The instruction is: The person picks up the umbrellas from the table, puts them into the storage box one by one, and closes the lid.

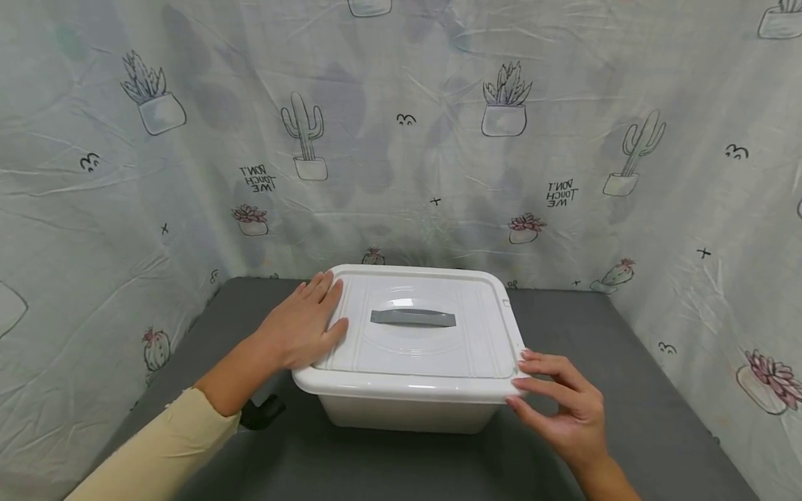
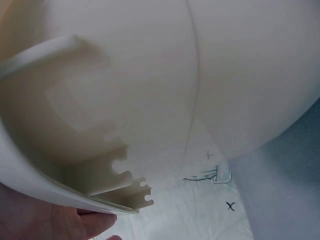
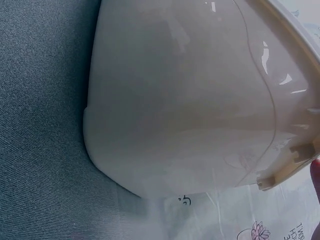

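A white plastic storage box (image 1: 410,415) stands on the grey surface, its white lid (image 1: 413,358) on top. A grey handle (image 1: 413,318) lies across the lid's middle. My left hand (image 1: 303,323) rests flat over the lid's left edge, thumb and fingers extended. At the front right corner my right hand (image 1: 564,400) pinches the lid's rim, fingertips on its edge and thumb lower down. In the left wrist view, fingers (image 2: 97,225) show outside the rim, beside notched tabs (image 2: 107,177) beneath it. One fingertip (image 3: 316,170) touches the rim's edge in the right wrist view.
A pale curtain (image 1: 413,188) printed with cacti and potted plants surrounds the back and sides. The grey cloth-covered table (image 1: 639,417) extends around the box. A small black object (image 1: 263,412) shows beneath my left wrist.
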`<action>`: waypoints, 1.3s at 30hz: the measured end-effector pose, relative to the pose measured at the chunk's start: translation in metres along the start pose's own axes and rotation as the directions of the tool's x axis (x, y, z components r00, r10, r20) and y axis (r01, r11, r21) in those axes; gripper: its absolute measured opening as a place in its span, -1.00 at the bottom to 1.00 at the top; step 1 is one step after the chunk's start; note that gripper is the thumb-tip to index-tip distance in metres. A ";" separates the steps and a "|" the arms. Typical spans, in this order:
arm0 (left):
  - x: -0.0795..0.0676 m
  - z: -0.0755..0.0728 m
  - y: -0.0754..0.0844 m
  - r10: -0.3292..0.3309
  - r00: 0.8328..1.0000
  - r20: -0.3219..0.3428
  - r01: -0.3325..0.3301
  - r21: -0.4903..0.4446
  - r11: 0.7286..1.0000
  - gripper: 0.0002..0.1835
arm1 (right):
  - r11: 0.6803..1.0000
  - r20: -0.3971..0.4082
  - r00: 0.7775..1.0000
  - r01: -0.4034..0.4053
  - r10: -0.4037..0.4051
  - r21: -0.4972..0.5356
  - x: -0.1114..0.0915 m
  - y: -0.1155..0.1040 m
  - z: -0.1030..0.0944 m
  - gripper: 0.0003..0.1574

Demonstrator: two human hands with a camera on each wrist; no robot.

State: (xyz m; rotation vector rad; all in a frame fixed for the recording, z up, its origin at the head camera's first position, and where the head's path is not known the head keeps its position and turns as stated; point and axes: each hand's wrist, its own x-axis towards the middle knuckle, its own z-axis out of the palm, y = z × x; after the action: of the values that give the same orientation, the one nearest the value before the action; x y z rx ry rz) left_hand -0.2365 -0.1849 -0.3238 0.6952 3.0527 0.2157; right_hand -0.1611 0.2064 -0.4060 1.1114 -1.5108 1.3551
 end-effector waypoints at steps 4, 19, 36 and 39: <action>-0.001 -0.001 0.000 -0.002 1.000 -0.001 0.002 -0.012 1.000 -0.21 | 0.999 0.019 1.000 0.013 -0.012 -0.048 0.004 -0.003 0.000 -0.73; -0.001 -0.002 -0.003 0.002 1.000 0.012 -0.002 -0.028 1.000 -0.21 | 0.987 0.103 0.995 0.022 -0.005 -0.160 0.012 -0.009 -0.008 -0.72; 0.002 -0.003 -0.004 -0.002 0.999 0.032 0.003 -0.030 1.000 -0.19 | 0.984 0.135 0.991 0.044 -0.020 -0.174 0.017 -0.007 -0.010 -0.74; 0.003 -0.003 -0.003 -0.002 0.999 0.033 0.003 -0.024 1.000 -0.19 | 0.984 0.145 0.989 0.047 -0.022 -0.173 0.020 -0.007 -0.011 -0.75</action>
State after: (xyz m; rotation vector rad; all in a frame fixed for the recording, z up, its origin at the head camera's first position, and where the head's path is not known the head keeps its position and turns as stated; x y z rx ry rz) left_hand -0.2407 -0.1872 -0.3209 0.6860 3.0147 0.2373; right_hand -0.1600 0.2156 -0.3842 1.1357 -1.6717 1.1149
